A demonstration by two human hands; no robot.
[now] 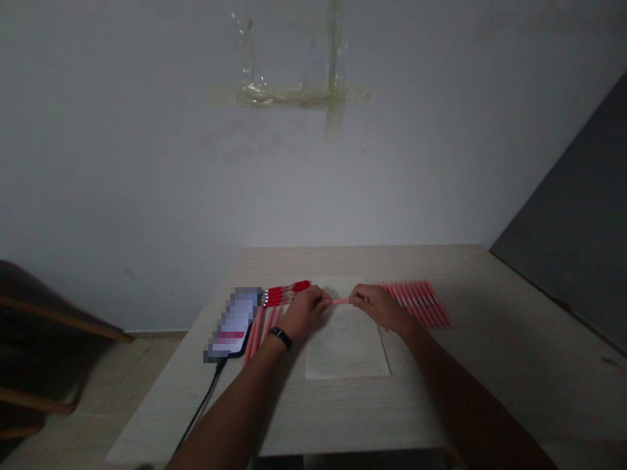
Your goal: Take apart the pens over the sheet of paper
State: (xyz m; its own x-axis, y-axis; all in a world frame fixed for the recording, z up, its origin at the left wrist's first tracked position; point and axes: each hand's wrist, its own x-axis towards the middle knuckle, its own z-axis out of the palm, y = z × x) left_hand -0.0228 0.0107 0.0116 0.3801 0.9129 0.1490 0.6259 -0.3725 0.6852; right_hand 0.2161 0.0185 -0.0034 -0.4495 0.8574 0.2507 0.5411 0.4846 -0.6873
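Left hand (311, 301) and right hand (375, 303) are held about level, fingertips pinched on opposite ends of a slim pink pen (341, 301). Its long axis is set crosswise, left to right, directly between the hands, neither being nearer. It is held over the far part of a pale sheet (347, 359); contact cannot be told. Slanted pink pens (421, 303) are lined up beside the right hand.

Pale wood-grain desk (504, 365): free strip along far edge, wide free stretch right of slanted row of slim pink sticks (416, 303). Row blocks low passage. Obstacles left: flat dark-edged phone (235, 320), thin black cable (200, 412), red silver-tipped tubes (280, 301).
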